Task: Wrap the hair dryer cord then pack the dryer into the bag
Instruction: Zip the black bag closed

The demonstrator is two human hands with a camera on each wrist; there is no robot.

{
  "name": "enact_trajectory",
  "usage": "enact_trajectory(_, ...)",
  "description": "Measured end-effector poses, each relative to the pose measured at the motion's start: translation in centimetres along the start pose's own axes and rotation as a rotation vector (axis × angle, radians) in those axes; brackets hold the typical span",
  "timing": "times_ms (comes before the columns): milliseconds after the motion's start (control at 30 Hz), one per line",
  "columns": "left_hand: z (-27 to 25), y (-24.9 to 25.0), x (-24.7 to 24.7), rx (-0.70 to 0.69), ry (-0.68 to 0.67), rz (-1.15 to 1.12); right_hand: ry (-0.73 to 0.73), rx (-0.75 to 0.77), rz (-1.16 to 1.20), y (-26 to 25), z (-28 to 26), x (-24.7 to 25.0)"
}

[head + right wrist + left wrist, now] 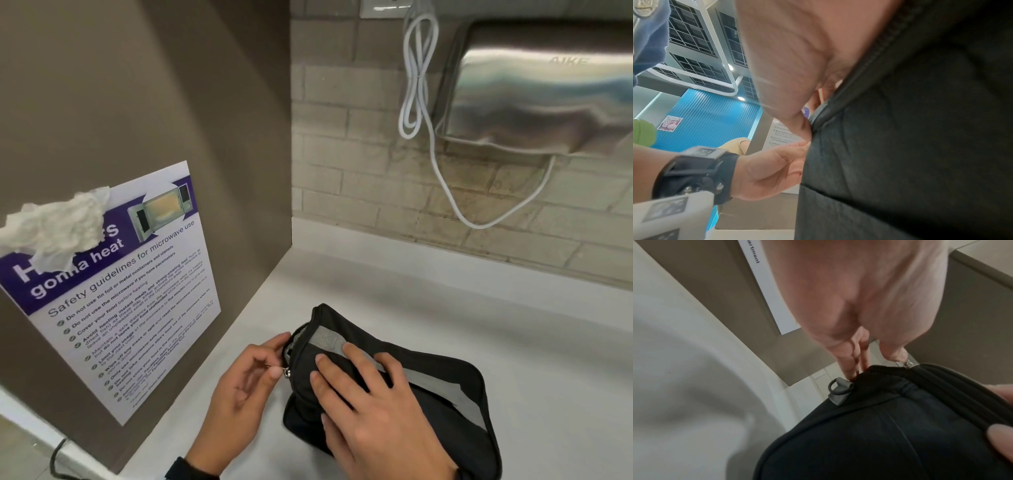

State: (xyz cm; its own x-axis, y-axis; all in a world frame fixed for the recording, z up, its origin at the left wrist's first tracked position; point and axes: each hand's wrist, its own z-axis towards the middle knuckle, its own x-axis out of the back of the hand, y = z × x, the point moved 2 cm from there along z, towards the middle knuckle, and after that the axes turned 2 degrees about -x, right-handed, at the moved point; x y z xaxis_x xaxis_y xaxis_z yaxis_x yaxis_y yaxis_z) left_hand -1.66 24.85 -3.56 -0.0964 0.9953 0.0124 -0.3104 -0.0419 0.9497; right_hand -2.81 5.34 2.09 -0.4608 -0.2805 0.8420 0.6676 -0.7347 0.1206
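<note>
Head view. A black bag (394, 387) with a grey strap (404, 371) lies on the white counter (513, 325), at about 5 o'clock in the frame, its zipped end pointing toward 10 o'clock. The right hand (373, 411) rests flat on top of the bag, fingers straight and slightly spread, fingertips (322, 361) pressing the fabric just beside the strap. The left hand (239, 387), at 9 o'clock of the bag, pinches the small metal zipper pull (285, 371) between thumb and forefinger; the remaining fingers curl loosely, touching the bag's end. The hair dryer and its cord cannot be seen; whether they are inside the bag cannot be told.

Left wrist view. The thumb tip meets the zipper pull (907, 364) at the bag's top seam; a grey tab with a dark ring (839, 390) sits on the bag's end.

Surroundings. A microwave safety poster (130, 308) hangs on the brown panel at 9 o'clock, with crumpled tissue (54, 226) over its top corner. A steel hand dryer (541, 92) is mounted on the brick wall at 1 o'clock, with a white cable (416, 78) looped beside it.
</note>
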Motion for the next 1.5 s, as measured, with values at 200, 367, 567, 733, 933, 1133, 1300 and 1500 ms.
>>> enact_trajectory(200,-0.4,0.7,-0.9,0.005,0.046,-0.061,0.108,-0.180,-0.066,-2.7,2.4,-1.1)
enact_trajectory(367,-0.9,0.7,-0.8,0.004,0.064,-0.044,0.255,-0.185,-0.066,-3.0,2.3,-2.7)
enact_trajectory(567,-0.1,0.3,-1.3,-0.007,0.117,-0.062,0.304,-0.135,-0.076,-2.5,1.9,-2.9)
enact_trajectory(733,1.0,0.1,-1.2,-0.012,0.088,-0.060,0.335,-0.082,-0.056,-2.9,1.4,-2.8)
enact_trajectory(933,1.7,0.1,-1.2,-0.025,0.071,-0.017,0.290,-0.015,-0.065,-3.2,1.3,-3.1)
enact_trajectory(1133,2.6,0.1,-1.7,-0.005,0.094,-0.008,0.259,-0.014,-0.029,-4.0,1.3,-3.2)
enact_trajectory(1300,3.7,0.3,-1.8,0.019,0.155,0.018,0.286,-0.025,-0.032,-4.2,1.1,-3.0)
enact_trajectory(1500,4.1,0.7,-1.6,0.012,0.125,0.015,0.135,0.007,0.074,-2.8,0.5,-0.2)
